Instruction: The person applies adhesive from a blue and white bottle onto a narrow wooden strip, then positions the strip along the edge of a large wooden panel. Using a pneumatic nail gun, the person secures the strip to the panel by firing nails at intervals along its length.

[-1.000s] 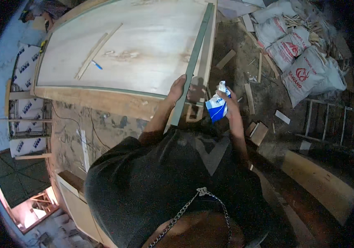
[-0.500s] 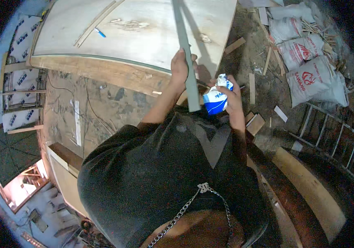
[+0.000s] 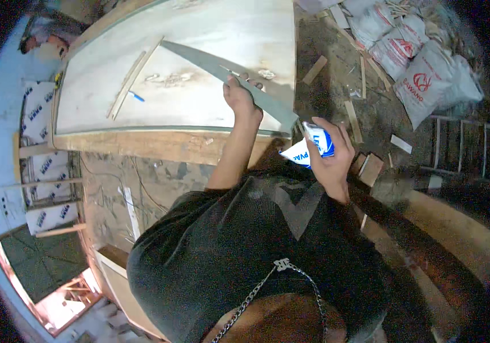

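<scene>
Strip (image 3: 270, 108) slants across the upper middle of the frame, pinched in the left hand (image 3: 240, 98), which I'd hold steady, while I'd have the right hand (image 3: 337, 160), curled round the blue-and-white packet (image 3: 321, 140) right of centre, grip lightly.

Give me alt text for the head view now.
A person's left hand grips a long grey-green strip over a pale, stained panel, while the right hand holds a crumpled white-and-blue packet. Thin wooden strips and a blue pen-like tool lie on the panel.
</scene>
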`<move>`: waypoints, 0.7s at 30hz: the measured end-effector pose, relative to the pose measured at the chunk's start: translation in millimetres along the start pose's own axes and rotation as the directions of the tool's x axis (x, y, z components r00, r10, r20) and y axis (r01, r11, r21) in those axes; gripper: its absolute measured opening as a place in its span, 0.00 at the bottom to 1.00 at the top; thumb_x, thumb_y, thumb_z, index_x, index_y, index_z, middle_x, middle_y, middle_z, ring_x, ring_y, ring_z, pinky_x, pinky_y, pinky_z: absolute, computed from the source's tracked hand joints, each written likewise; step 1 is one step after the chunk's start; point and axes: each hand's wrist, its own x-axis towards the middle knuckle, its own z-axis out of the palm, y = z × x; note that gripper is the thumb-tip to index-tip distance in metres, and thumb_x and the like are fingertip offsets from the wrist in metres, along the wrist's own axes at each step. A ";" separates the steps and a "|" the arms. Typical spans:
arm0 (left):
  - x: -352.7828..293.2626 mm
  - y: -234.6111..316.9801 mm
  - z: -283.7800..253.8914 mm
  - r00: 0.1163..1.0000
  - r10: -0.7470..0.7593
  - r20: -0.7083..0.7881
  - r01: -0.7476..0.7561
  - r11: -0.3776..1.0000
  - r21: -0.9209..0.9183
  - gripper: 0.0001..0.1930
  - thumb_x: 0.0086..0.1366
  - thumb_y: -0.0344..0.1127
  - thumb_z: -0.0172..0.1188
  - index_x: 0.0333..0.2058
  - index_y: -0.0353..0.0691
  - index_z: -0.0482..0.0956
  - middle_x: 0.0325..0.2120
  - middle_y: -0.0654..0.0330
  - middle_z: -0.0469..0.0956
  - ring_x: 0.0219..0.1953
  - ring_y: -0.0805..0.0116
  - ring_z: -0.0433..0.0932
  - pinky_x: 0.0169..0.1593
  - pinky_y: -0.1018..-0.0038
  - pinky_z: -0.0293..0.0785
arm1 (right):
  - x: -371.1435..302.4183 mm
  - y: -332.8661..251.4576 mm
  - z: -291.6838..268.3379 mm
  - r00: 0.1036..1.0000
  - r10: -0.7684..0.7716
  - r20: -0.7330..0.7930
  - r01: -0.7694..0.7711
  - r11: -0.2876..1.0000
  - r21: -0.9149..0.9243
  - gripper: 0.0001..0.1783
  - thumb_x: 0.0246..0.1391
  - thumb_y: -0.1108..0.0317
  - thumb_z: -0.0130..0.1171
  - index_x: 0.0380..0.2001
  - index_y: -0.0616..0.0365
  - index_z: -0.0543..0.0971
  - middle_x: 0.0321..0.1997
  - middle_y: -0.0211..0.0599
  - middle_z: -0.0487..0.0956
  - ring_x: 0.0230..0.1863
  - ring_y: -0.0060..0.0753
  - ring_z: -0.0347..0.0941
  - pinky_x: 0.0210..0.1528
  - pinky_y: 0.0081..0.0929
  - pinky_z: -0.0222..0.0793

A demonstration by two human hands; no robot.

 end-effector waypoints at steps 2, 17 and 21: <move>-0.6 -2.0 5.1 1.000 -0.014 -0.008 0.014 0.999 -0.053 0.13 0.68 0.39 0.36 0.46 0.41 0.60 0.35 0.55 0.68 0.27 0.68 0.66 0.30 0.68 0.70 | -3.5 -1.3 -1.2 0.999 -0.006 -0.040 0.003 0.998 -0.066 0.22 0.34 0.78 0.59 0.40 0.56 0.77 0.35 0.43 0.76 0.36 0.45 0.74 0.40 0.32 0.70; -1.8 -7.3 10.5 0.999 -0.031 -0.043 0.030 0.999 -0.022 0.14 0.69 0.40 0.36 0.46 0.37 0.58 0.38 0.54 0.66 0.26 0.69 0.65 0.29 0.69 0.69 | -15.8 30.0 15.5 0.951 -0.189 -0.245 0.140 0.969 -0.203 0.24 0.29 0.81 0.59 0.38 0.56 0.79 0.31 0.42 0.73 0.28 0.42 0.73 0.29 0.30 0.70; -2.6 -10.6 17.1 0.994 -0.078 -0.080 0.075 0.996 -0.047 0.14 0.68 0.39 0.35 0.47 0.36 0.58 0.37 0.55 0.66 0.25 0.69 0.65 0.29 0.69 0.69 | -18.9 27.4 14.1 0.940 -0.248 -0.236 0.199 0.956 -0.216 0.23 0.30 0.80 0.59 0.37 0.57 0.78 0.29 0.43 0.72 0.27 0.45 0.72 0.28 0.31 0.69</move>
